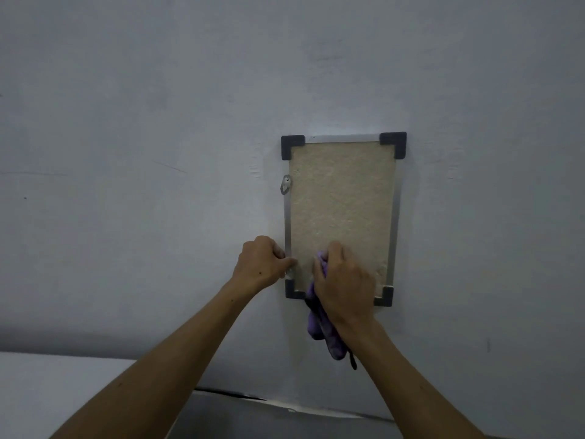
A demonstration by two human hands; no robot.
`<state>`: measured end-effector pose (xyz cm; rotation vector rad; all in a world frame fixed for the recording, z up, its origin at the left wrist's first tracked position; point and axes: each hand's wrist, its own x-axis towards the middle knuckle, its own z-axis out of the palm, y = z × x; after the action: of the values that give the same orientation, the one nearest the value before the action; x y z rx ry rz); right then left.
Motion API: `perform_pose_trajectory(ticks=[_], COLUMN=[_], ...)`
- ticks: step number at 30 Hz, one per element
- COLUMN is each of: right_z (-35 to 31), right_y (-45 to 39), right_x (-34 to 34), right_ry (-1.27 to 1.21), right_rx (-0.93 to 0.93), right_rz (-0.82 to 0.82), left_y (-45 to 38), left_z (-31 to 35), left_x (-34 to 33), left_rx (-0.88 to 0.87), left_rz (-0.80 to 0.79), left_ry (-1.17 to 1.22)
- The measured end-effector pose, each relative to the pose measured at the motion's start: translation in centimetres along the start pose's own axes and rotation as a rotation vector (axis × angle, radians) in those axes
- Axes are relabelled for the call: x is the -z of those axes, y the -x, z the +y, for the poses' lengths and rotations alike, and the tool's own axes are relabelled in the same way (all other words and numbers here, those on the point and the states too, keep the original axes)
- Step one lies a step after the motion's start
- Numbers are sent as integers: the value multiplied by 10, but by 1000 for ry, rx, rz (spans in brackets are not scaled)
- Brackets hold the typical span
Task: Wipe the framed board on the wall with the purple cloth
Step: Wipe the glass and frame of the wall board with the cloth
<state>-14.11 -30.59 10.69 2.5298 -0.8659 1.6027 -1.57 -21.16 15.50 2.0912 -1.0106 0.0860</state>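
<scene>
Two hands work the board (342, 198): the left hand (259, 264) curls shut on the frame's lower edge (steadying it, I judge), the right hand (343, 280) presses the bunched cloth (319, 327) beneath closed fingers (332, 251), its tail hanging below.

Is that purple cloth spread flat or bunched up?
Bunched up: the purple cloth is wadded under the right hand on the cork framed board, its loose end dangling below.

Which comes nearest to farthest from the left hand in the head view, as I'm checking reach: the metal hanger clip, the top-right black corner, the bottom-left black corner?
From the left hand:
1. bottom-left black corner, just below the hand.
2. metal hanger clip, above on the left frame edge.
3. top-right black corner, diagonally opposite.
</scene>
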Motion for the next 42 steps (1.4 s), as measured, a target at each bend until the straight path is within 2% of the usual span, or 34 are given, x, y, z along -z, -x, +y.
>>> perform_pose_trajectory(ticks=[3, 9, 18, 24, 35, 42], right_z=[-9, 11, 71, 81, 85, 96], right_y=[0, 1, 7, 6, -8, 8], right_x=[-9, -2, 38, 54, 48, 49], right_ry=[18, 125, 281, 238, 238, 323], right_rx=[81, 78, -60, -94, 43, 131], right_rz=[-87, 5, 25, -34, 50, -153], left_y=[1, 3, 4, 11, 16, 14], left_z=[1, 2, 2, 6, 9, 7], left_x=[0, -2, 1, -2, -11, -9], left_rx=[-13, -26, -21, -24, -34, -30], left_rz=[24, 35, 11, 35, 69, 52], left_ry=[-8, -37, -24, -48, -196, -229])
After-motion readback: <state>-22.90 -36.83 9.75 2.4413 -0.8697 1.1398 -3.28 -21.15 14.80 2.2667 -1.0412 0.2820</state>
